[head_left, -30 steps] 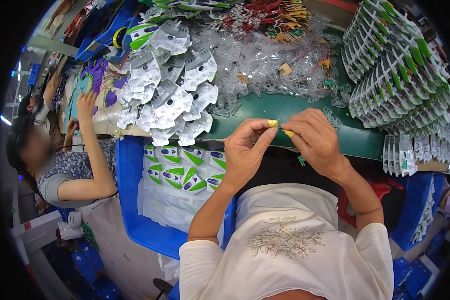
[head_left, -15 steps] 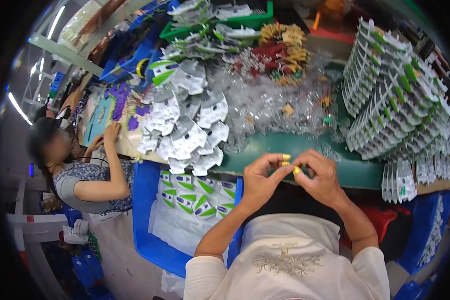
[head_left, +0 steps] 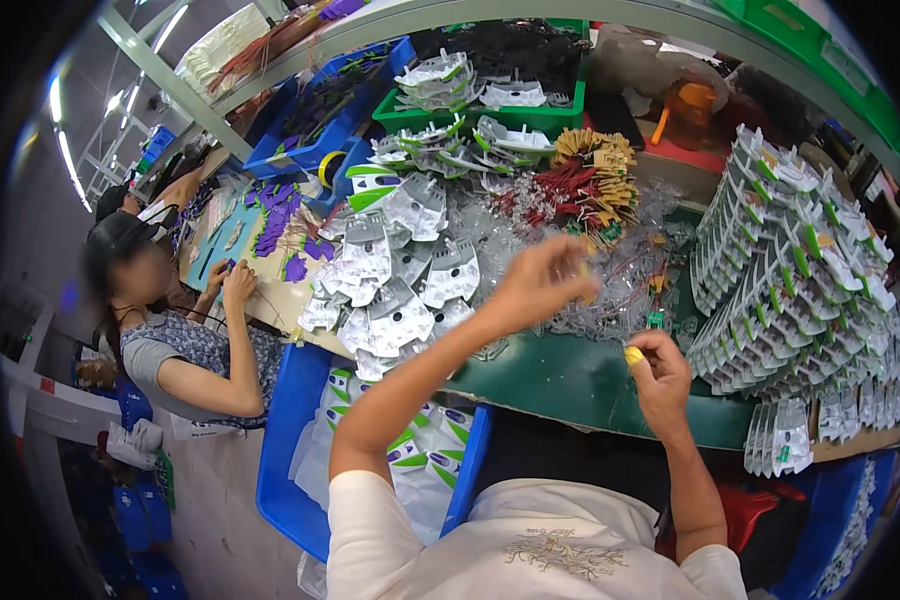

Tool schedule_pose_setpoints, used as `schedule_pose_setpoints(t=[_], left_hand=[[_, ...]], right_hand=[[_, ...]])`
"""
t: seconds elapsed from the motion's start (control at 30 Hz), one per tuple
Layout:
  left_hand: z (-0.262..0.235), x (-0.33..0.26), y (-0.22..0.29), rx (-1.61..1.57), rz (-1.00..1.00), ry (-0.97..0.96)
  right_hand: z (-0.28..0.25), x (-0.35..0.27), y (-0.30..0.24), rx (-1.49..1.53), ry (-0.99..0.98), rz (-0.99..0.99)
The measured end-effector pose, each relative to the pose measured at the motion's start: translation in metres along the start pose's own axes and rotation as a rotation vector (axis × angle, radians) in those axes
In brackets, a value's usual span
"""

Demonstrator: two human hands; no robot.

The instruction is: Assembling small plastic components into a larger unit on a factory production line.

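My left hand (head_left: 542,285) is stretched out over a heap of clear plastic pieces (head_left: 490,225), its fingers smeared by motion. Just beyond it lies a bundle of small tan boards with red wires (head_left: 598,185). My right hand (head_left: 662,385) is at the table's near edge, thumb and index finger pinched together. Yellow covers wrap some fingertips of both hands. Something small and clear seems to show at the right fingertips, too small to name. To the left of my left hand, grey-white plastic housings (head_left: 402,315) lie piled up.
Tall stacks of grey-and-green housings (head_left: 800,270) stand on the right of the green table (head_left: 570,385). A blue bin (head_left: 295,500) with green-and-white parts sits at lower left. A green tray (head_left: 530,118) stands at the back. A co-worker (head_left: 190,350) handles purple pieces at far left.
My hands were together above the table's near edge; now they are apart. My left hand has moved forward over the clear pieces, my right slightly right and down. The view has shifted.
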State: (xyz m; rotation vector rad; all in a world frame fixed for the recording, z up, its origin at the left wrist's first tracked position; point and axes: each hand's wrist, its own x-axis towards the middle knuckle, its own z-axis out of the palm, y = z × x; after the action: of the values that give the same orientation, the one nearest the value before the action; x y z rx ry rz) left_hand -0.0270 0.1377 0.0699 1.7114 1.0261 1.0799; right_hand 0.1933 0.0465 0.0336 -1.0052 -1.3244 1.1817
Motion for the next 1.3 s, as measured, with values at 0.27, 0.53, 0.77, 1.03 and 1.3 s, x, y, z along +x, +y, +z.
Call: schedule_pose_setpoints(t=[0.27,0.53,0.77,1.03,1.3], left_hand=[[-0.058,0.130,-0.013,1.379,0.285,0.351],[-0.053,0.053,0.021,1.099,0.623,0.381],[0.020,-0.138,0.002,0.614,0.552,-0.038],[0.049,-0.194,-0.031,0.480,0.385,-0.193],[0.052,-0.192,-0.032,0.465,0.400,-0.198]], right_hand=[[0.000,-0.019,0.000,-0.046,-0.031,0.075],[-0.013,-0.038,0.006,-0.132,0.003,0.181],[-0.030,-0.046,0.000,-0.288,0.047,0.188],[-0.008,-0.047,-0.012,-0.671,-0.319,-0.116],[0.028,-0.038,0.009,-1.088,-0.569,-0.418]])
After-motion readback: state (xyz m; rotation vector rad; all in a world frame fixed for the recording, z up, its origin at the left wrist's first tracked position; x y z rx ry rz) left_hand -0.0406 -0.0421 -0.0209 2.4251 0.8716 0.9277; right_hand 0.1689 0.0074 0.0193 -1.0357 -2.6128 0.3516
